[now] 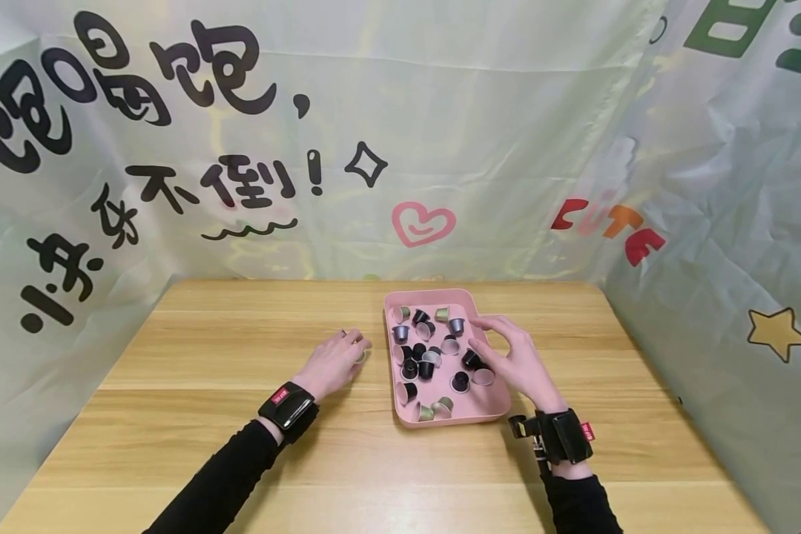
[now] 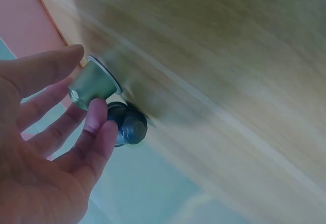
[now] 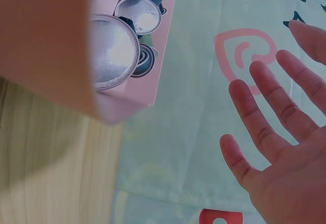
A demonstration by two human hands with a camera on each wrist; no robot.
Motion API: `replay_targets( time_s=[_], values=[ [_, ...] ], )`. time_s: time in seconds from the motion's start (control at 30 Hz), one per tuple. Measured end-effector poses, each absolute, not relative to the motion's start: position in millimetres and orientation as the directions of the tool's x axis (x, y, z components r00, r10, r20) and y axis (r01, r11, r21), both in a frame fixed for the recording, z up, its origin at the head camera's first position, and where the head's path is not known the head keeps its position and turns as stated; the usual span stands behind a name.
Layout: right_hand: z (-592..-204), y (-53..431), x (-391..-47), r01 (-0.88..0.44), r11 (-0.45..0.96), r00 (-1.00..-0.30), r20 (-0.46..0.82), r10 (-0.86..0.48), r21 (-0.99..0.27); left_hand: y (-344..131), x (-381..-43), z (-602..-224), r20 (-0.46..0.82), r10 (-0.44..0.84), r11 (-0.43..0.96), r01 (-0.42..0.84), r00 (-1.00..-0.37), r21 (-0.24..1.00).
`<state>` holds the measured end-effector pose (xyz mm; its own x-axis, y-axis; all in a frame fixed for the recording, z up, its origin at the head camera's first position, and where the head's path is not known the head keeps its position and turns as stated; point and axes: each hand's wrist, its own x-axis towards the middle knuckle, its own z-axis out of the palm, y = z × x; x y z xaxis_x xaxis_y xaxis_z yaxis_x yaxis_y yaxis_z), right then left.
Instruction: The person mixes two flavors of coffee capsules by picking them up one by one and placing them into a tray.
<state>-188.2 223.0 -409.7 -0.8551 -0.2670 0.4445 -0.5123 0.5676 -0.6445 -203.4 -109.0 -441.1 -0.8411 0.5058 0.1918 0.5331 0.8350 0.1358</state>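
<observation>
My left hand [image 1: 332, 365] is low over the table, left of the pink tray [image 1: 454, 297]. In the left wrist view its thumb and fingers grip a green coffee capsule [image 2: 94, 84] with a silver rim. Just beyond the fingertips a dark coffee capsule [image 2: 130, 124] sits on the table; the hand hides it in the head view. My right hand [image 1: 517, 360] is at the tray's right side, fingers spread and reaching over the rim. Black capsules [image 1: 472, 360] lie close under its thumb. Its fingers [image 3: 290, 112] hold nothing.
Inside the tray lie several black, green, grey-blue and silver-lidded capsules, such as the grey-blue capsule [image 1: 400, 334] and the green capsule [image 1: 443, 406]. The wooden table [image 1: 240, 341] ends at a printed cloth [image 1: 347, 245] behind and at both sides.
</observation>
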Motion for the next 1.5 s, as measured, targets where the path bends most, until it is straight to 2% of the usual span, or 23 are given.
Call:
replay_targets(
  time_s=[0.37,0.6,1.13,1.5],
  values=[
    [-410.0,223.1,-188.0,-0.505,0.572,-0.859,0.441,-0.261,-0.646,-111.1,-201.9,-443.6,0.132,0.515,0.824,0.532,-0.847,0.197],
    [-409.3,222.6,-187.2,-0.510,0.568,-0.856,0.445,-0.262,-0.646,-112.4,-200.2,-443.3,0.143,0.509,0.809,0.529,-0.849,0.258],
    [-411.4,225.2,-187.6,-0.511,0.570,-0.854,0.452,-0.256,-0.643,-109.6,-193.6,-438.2,0.129,0.422,0.725,0.420,-0.897,0.546],
    [-412.0,225.8,-188.2,-0.513,0.569,-0.854,0.454,-0.256,-0.643,-95.2,-183.6,-426.7,0.222,0.406,0.609,0.443,-0.887,0.658]
  ],
)
